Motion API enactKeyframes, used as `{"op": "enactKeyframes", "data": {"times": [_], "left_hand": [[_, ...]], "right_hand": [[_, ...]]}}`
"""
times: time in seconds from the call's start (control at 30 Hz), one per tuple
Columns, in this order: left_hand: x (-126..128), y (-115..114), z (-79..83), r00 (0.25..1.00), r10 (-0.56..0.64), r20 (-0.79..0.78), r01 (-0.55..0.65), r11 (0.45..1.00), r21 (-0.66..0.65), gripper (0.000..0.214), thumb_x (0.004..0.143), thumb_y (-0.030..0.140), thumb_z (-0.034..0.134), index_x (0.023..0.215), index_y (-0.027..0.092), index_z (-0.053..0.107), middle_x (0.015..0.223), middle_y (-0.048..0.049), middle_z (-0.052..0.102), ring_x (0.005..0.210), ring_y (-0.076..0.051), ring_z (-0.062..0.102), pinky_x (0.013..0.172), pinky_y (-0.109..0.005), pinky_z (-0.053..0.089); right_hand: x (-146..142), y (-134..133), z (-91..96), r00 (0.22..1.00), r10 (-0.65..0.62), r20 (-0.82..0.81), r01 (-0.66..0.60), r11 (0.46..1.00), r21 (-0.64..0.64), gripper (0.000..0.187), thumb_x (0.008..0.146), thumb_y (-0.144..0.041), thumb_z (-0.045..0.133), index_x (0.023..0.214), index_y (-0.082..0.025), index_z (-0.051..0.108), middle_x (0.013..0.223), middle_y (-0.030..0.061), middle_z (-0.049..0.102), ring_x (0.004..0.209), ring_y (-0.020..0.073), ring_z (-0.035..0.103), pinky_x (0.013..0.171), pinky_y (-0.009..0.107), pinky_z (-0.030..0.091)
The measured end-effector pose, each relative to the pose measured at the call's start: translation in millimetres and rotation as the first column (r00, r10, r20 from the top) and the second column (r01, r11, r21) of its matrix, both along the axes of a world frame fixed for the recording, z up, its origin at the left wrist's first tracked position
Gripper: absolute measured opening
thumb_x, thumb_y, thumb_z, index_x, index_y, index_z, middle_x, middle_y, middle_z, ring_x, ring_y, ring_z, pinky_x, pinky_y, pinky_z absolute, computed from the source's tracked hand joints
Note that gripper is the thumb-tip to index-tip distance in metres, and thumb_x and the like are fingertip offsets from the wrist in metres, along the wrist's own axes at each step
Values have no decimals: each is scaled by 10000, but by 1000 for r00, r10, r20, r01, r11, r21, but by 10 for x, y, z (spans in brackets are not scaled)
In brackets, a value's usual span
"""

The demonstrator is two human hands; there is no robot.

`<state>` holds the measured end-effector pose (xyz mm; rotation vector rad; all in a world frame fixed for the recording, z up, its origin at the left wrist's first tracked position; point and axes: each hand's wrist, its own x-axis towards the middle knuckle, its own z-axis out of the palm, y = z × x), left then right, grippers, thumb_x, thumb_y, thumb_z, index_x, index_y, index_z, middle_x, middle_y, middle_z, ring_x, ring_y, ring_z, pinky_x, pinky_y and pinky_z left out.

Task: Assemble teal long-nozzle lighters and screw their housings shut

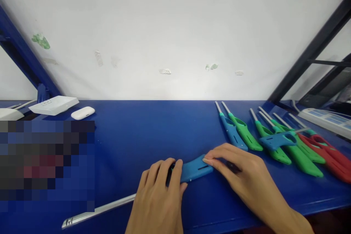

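Note:
A blue long-necked lighter [196, 169] lies across the front of the table, its silver tube [101, 206] pointing to the lower left. My left hand [160, 193] is closed over the trigger part and hides most of it. With thumb and fingertips pressed together, my right hand [238, 175] pinches the handle's right end. A dark patch shows under the right palm; I cannot make out what it is. To the right lie several more lighters: a blue one [232, 131] beside a green one [244, 131], then a pile with green, blue and red [326, 150] handles.
The blue table [153, 128] meets a white wall [175, 36] at the back. At the back left are a white box [55, 105] and a small white case [83, 113]. A white power strip [326, 119] lies at the far right. The left side is partly pixelated.

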<state>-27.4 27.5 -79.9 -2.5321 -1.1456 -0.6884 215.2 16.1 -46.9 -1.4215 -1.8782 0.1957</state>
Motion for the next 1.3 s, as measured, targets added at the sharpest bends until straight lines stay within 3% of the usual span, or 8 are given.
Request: {"op": "enactKeyframes", "data": {"times": [0.3,0.67,0.83,1.0,1.07,1.13,1.3], "left_hand": [[-11,-9,-20,1000,18,-3,-18,1000,-7,376,1076,198,471,1432,167,589,1282,-120,751,1090,-317,743,836,-478,651],[10,-6,2,1000,16,-17,-17,1000,-18,383,1074,183,471,1433,152,598,1286,-133,749,1092,-323,741,836,-498,662],[-2,-29,7,1000,17,-17,-18,1000,-23,380,1066,169,483,1429,150,596,1282,-131,749,1085,-322,742,833,-504,664],[-5,-19,15,1000,11,-14,-11,999,-32,382,1070,177,493,1441,146,582,1298,-134,742,1105,-328,740,842,-508,666],[-6,-11,8,1000,11,-16,-12,999,-38,378,1077,185,491,1442,155,581,1297,-130,744,1106,-324,742,839,-501,667],[-6,-4,-1,1000,4,-16,-4,999,-41,375,1084,203,486,1444,162,580,1299,-130,744,1108,-322,743,844,-494,667],[-3,10,-15,1000,12,-17,-13,999,-53,383,1088,212,480,1458,170,573,1317,-131,739,1120,-326,743,843,-492,670]], "right_hand": [[-56,-92,92,1000,14,-27,-15,1000,-2,255,1071,-303,601,880,-271,767,910,-23,749,783,126,728,754,235,546],[-52,-98,110,999,4,-32,-5,999,-46,287,1061,-343,596,879,-261,803,932,24,764,777,186,740,741,295,578],[-49,-97,93,997,3,-81,-2,1000,17,205,1055,-303,610,1085,-331,811,1000,-6,792,888,179,755,761,267,570],[48,-154,166,982,-84,-170,108,984,139,182,1048,-343,607,1070,-331,787,916,23,696,801,193,647,665,306,489],[102,-148,243,946,-81,-314,118,988,101,217,1057,-414,568,1099,-331,764,935,38,618,816,206,584,672,320,469],[128,-102,324,867,-6,-498,34,998,46,237,1045,-463,570,1154,-343,743,929,35,539,803,208,529,672,324,468],[12,93,467,640,159,-752,-153,985,78,172,1025,-372,596,1085,-327,750,860,21,476,732,188,452,623,310,452]]}}
